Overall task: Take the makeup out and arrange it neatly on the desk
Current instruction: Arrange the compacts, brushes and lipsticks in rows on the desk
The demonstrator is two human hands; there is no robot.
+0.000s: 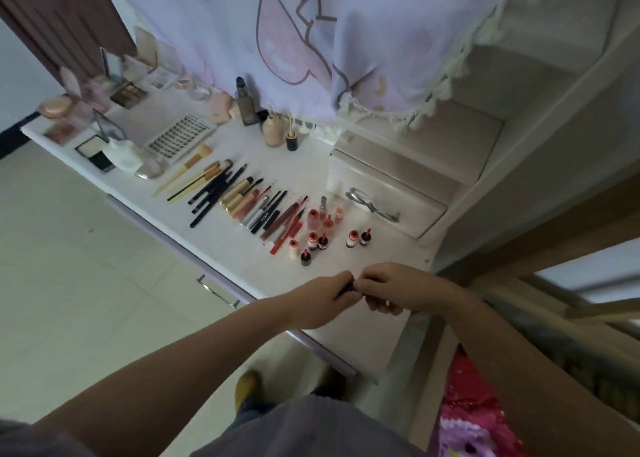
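Over the near part of the white desk (242, 248), my left hand (323, 297) and my right hand (388, 288) meet and both grip one small dark makeup item (348, 287), mostly hidden by the fingers. Behind them stand several small lip tint bottles (313, 240) with orange and red tops. Left of those lies a row of pencils and lip liners (277, 217), then dark and wooden-handled brushes (207, 183). Farther back are a false lash tray (180, 134), a powder compact (93, 150), palettes (128, 93) and a dark foundation bottle (246, 105).
A beige storage box (388, 183) with a metal eyelash curler (372, 203) on top sits at the right of the desk. A pale printed curtain (346, 41) hangs over the back. A drawer handle (216, 290) shows under the desk edge; a pink sequinned bag (474, 418) lies lower right.
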